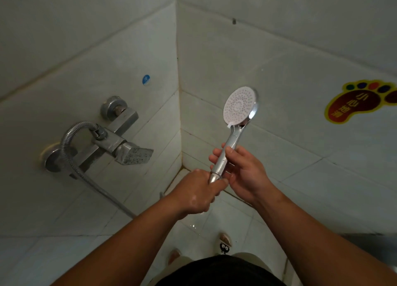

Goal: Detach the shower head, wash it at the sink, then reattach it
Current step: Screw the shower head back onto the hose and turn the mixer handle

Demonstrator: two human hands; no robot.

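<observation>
A square chrome mixer tap (120, 144) is jutting out of the left tiled wall (64, 70), and a small round blue sticker (146, 80) is sitting above it. On the right wall (279, 60), a yellow-edged, foot-shaped sticker (356, 105) with coloured toes is clinging at the far right. Near the bottom, a slipper with a black cartoon face (224, 243) and a second slipper (175, 256) are resting on the wet floor (232, 212).

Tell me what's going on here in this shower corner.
A person stands in a tiled shower corner and holds a shower head upright with both hands. The right hand grips the middle of its handle. The left hand, which looks wet, grips the bottom end of the handle, where a hose would join. A metal hose runs from the wall tap down toward the left arm. Whether it is joined to the handle cannot be seen.
</observation>
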